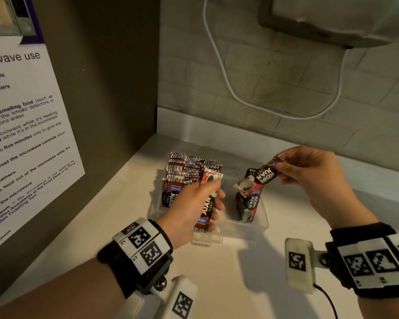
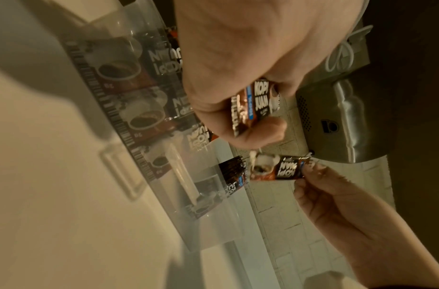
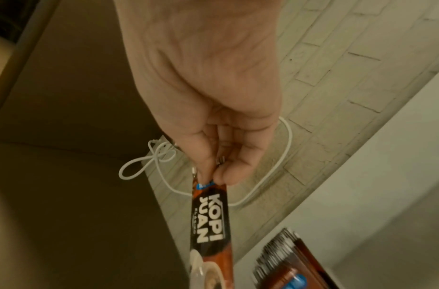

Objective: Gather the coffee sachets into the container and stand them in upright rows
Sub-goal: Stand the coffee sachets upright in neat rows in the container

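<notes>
A clear plastic container [image 1: 263, 223] sits on the white counter [image 1: 235, 279]. Several red-and-black coffee sachets [image 1: 189, 168] stand in upright rows in its left part. A few more sachets [image 1: 249, 204] lean in its right part. My left hand [image 1: 213, 192] grips a small bundle of sachets [image 1: 205, 214] over the container's front middle; the left wrist view shows that bundle [image 2: 257, 103] in the curled fingers. My right hand [image 1: 282, 171] pinches one sachet [image 1: 265, 174] by its end above the container's right side, and this sachet [image 3: 210, 215] hangs down in the right wrist view.
A tall dark panel with a paper notice [image 1: 21, 134] stands close on the left. A brick wall is behind, with a looping white cable [image 1: 226, 79] and a metal appliance [image 1: 332, 19] mounted above right. Bare counter lies in front of and right of the container.
</notes>
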The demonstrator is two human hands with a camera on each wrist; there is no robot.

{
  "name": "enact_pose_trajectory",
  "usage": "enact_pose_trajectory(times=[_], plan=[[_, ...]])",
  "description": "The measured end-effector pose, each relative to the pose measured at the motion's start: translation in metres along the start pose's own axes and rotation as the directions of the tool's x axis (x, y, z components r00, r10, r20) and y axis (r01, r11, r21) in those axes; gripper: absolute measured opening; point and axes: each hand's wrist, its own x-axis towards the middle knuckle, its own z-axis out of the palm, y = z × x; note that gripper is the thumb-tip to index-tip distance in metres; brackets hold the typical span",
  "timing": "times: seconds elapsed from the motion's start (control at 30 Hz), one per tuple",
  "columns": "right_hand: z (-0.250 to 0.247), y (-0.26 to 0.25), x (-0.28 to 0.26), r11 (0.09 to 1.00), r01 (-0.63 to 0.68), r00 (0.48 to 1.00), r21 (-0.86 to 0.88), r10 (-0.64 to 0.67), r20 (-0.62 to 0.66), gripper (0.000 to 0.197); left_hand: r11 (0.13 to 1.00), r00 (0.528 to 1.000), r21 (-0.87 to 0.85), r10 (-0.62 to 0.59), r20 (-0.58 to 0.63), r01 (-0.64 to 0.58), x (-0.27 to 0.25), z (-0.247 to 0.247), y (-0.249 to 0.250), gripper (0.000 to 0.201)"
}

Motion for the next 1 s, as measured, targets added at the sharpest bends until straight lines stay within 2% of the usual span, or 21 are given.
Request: enact_pose_trajectory(times=[0.07, 0.13, 0.27, 0.37, 0.43, 0.57, 0.67, 0.77, 0.9, 1.0], plan=[[0.000, 0.008, 0.000, 0.997, -0.015, 1.000, -0.080, 0.017, 0.022, 0.022, 0.995, 0.999, -0.087, -0.041, -0.017, 0.039, 0.000, 0.001, 0.004, 0.046], [0.004, 0.019, -0.002, 0.981, -0.017, 0.997, -0.192, 0.030, 0.066, 0.022, 0.989, 0.998, -0.137, -0.061, -0.018, 0.058, 0.001, 0.000, 0.005, 0.054], [0.011, 0.040, -0.006, 0.906, 0.024, 0.988, -0.423, 0.045, 0.151, 0.016, 0.985, 0.997, -0.158, -0.069, -0.025, 0.064, 0.004, -0.003, 0.006, 0.057], [0.015, 0.044, -0.006, 0.843, 0.085, 0.988, -0.531, -0.005, 0.152, 0.025, 0.982, 0.996, -0.173, -0.085, -0.027, 0.079, 0.003, -0.005, 0.006, 0.055], [0.016, 0.044, -0.006, 0.830, 0.111, 0.990, -0.547, -0.041, 0.138, 0.030, 0.981, 0.996, -0.177, -0.089, -0.028, 0.083, 0.002, -0.006, 0.006, 0.054], [0.017, 0.048, -0.006, 0.821, 0.131, 0.989, -0.556, -0.068, 0.132, 0.024, 0.980, 0.995, -0.179, -0.097, -0.022, 0.092, 0.004, -0.006, 0.006, 0.053], [0.019, 0.051, -0.007, 0.796, 0.129, 0.990, -0.591, -0.067, 0.125, 0.015, 0.978, 0.993, -0.171, -0.113, 0.029, 0.116, 0.006, -0.008, 0.004, 0.056], [0.019, 0.052, -0.007, 0.765, 0.122, 0.992, -0.633, -0.081, 0.094, 0.016, 0.974, 0.987, -0.167, -0.139, 0.080, 0.151, 0.008, -0.008, 0.002, 0.056], [0.018, 0.046, -0.010, 0.716, 0.138, 0.990, -0.684, -0.123, 0.071, 0.022, 0.991, 0.989, -0.067, -0.106, 0.105, 0.113, 0.003, -0.007, 0.003, 0.027], [0.020, 0.029, -0.015, 0.755, 0.143, 0.984, -0.640, -0.179, 0.009, 0.025, 0.995, 0.983, 0.061, -0.092, 0.157, 0.083, 0.002, -0.007, 0.001, 0.034]])
